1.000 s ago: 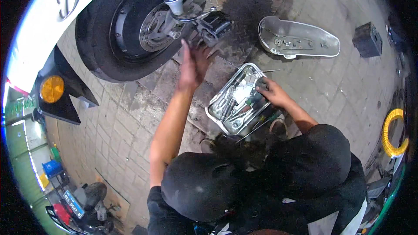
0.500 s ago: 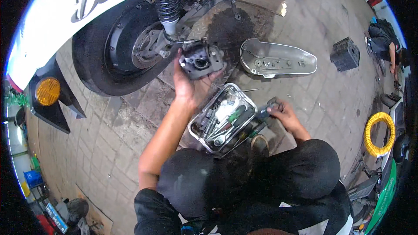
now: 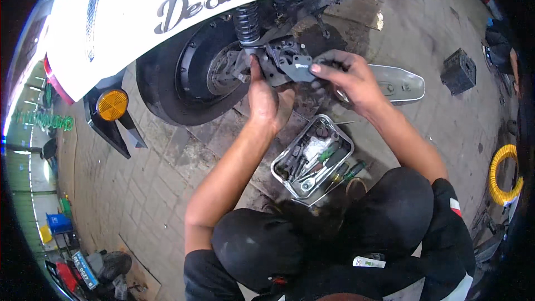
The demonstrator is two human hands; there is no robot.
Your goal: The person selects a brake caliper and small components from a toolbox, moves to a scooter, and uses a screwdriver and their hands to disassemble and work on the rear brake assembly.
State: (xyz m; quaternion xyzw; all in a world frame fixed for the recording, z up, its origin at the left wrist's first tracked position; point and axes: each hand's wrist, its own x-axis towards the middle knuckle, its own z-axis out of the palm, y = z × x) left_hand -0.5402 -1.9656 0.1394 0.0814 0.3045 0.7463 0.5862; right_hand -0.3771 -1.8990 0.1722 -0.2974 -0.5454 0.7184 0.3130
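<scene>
Below the black spring shock absorber, my left hand grips a dark brake caliper beside the wheel hub of a white scooter. My right hand pinches a flat dark grey plate, like a brake pad, against the caliper's near face. The black tyre curves behind my left hand. Under my hands, a metal tray of screwdrivers, sockets and other tools sits on the paving by my knees. My right arm partly hides a long silver cover lying on the floor.
A dark box stands at the right, near a crouching person at the rim of view. A coiled yellow hose lies lower right. A black bracket with an orange reflector is at left. Another motorbike is lower left.
My right hand has risen from beside the tool tray up to the caliper, bringing the dark plate. My left hand, empty a second ago, has taken hold of the caliper.
</scene>
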